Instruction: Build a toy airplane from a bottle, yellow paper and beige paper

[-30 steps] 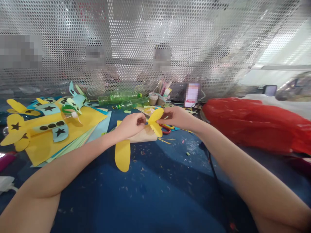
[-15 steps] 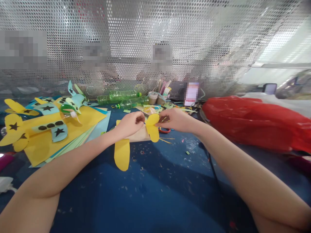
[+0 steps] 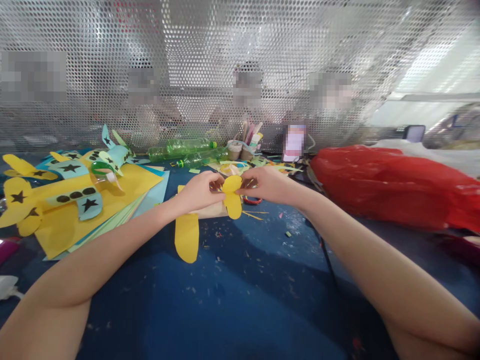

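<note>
My left hand (image 3: 198, 191) and my right hand (image 3: 265, 184) meet over the blue table (image 3: 232, 290). Both pinch a small yellow paper tail piece (image 3: 231, 196) at the end of a paper plane body (image 3: 210, 210). A long yellow paper wing (image 3: 186, 236) sticks out under my left wrist toward me. The body is mostly hidden behind my left hand.
Finished yellow and light-blue paper planes (image 3: 56, 192) lie on stacked coloured sheets (image 3: 123, 200) at the left. Green plastic bottles (image 3: 183, 149), cups with tools (image 3: 245, 145) and red-handled scissors (image 3: 252, 201) sit behind. A red plastic bag (image 3: 390, 185) fills the right. People sit behind a perforated metal screen (image 3: 240, 65).
My two hands have drawn closer together on the yellow tail piece, which now sits more upright and closer to the plane body. The rest has stayed put.
</note>
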The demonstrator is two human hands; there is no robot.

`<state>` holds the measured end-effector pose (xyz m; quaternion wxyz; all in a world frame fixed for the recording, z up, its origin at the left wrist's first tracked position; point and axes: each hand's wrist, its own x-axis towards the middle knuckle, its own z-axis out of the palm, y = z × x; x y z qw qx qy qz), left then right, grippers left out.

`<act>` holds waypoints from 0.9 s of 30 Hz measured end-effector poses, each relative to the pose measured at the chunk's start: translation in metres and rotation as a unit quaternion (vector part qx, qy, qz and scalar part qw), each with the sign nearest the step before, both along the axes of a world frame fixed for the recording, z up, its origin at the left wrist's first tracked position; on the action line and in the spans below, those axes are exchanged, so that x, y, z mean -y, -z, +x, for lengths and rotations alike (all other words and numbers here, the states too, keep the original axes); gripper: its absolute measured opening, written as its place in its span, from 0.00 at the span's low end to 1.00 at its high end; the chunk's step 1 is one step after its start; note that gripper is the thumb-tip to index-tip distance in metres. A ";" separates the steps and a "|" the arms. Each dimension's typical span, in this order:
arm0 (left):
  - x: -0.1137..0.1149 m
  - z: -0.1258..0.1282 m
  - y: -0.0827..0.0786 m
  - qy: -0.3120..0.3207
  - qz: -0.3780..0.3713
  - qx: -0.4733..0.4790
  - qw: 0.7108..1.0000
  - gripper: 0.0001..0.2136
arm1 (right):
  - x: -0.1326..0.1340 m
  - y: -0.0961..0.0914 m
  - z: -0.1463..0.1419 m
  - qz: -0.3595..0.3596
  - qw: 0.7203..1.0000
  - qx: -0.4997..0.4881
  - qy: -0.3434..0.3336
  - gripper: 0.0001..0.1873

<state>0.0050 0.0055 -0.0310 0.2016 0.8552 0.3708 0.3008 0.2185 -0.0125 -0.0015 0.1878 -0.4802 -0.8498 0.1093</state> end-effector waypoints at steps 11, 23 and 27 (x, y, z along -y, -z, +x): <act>-0.001 0.000 0.001 -0.005 0.001 0.004 1.000 0.04 | -0.001 0.000 0.002 0.000 1.000 -0.008 -0.015 0.07; -0.001 -0.001 0.001 0.002 0.016 0.002 1.000 0.04 | -0.002 0.003 0.002 0.022 0.999 0.019 -0.016 0.08; -0.001 0.000 0.001 -0.002 0.013 0.001 1.000 0.04 | -0.003 0.004 0.001 0.022 1.000 0.015 -0.015 0.07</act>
